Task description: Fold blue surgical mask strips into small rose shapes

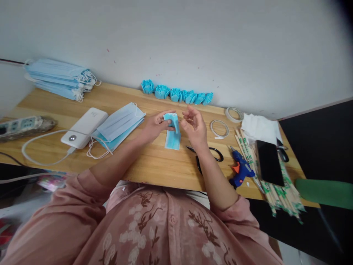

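Note:
My left hand (pixel 157 125) pinches a folded blue strip of mask fabric (pixel 174 119) above the middle of the table. Just below it a flat blue piece of the same fabric (pixel 173 140) shows; whether the two are joined I cannot tell. To the right of the strip, my right hand (pixel 195 126) is raised with its fingers curved and apart, and nothing shows in it. Black-handled scissors (pixel 216 154) lie under my right forearm, partly hidden by it.
Several blue fabric flowers (pixel 175 94) line the wall. Leftward are masks (pixel 120 123), a white power bank (pixel 84 128), a mask stack (pixel 59 78) and a power strip (pixel 22 125). Rightward lie tape rolls (pixel 219 129), a blue glue gun (pixel 242 167), a phone (pixel 269 162) and wrapped chopsticks (pixel 284 200).

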Action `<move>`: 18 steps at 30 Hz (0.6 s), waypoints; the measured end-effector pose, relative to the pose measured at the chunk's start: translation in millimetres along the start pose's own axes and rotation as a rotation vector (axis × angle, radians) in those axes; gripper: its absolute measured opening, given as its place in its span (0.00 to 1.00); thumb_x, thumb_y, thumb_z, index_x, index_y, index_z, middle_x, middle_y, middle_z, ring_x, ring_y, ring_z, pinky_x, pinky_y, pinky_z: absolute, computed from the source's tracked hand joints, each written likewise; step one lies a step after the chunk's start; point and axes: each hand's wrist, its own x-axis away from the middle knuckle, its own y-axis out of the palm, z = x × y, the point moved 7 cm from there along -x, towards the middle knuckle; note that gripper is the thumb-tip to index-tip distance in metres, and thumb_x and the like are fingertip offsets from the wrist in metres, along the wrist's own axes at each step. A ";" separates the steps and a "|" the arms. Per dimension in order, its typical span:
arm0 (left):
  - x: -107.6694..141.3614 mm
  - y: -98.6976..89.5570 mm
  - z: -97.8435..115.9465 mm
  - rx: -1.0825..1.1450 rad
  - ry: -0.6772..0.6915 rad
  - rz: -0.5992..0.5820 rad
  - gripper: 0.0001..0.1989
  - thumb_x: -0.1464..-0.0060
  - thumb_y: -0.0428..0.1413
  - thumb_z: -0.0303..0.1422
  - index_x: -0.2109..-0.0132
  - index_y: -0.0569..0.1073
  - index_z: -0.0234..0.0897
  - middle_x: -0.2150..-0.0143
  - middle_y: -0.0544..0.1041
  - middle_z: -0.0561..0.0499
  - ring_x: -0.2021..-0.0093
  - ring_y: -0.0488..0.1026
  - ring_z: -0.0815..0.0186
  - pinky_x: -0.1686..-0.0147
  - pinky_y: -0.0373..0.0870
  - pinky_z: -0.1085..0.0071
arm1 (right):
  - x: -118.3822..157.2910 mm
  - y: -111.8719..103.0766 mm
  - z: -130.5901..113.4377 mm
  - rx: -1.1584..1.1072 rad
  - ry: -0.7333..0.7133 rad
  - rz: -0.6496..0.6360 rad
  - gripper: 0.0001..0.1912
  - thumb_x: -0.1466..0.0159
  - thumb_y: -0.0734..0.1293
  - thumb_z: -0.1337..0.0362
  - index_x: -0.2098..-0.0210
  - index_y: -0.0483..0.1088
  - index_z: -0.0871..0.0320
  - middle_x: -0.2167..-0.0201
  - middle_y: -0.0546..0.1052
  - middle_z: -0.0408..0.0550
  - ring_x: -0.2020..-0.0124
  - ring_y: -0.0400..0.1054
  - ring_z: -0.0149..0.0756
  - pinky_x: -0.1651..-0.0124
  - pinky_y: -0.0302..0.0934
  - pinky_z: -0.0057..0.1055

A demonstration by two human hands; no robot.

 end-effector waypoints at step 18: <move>1.4 -0.7 -3.3 -0.182 -0.031 0.035 0.31 0.46 0.65 0.39 0.36 0.72 0.38 0.68 0.75 0.55 0.73 0.74 0.71 0.67 0.79 0.70 | -2.4 7.2 7.4 -0.014 0.083 -0.114 0.07 0.41 0.68 0.57 0.68 0.71 0.54 0.56 0.79 0.47 0.53 0.73 0.39 0.46 0.66 0.41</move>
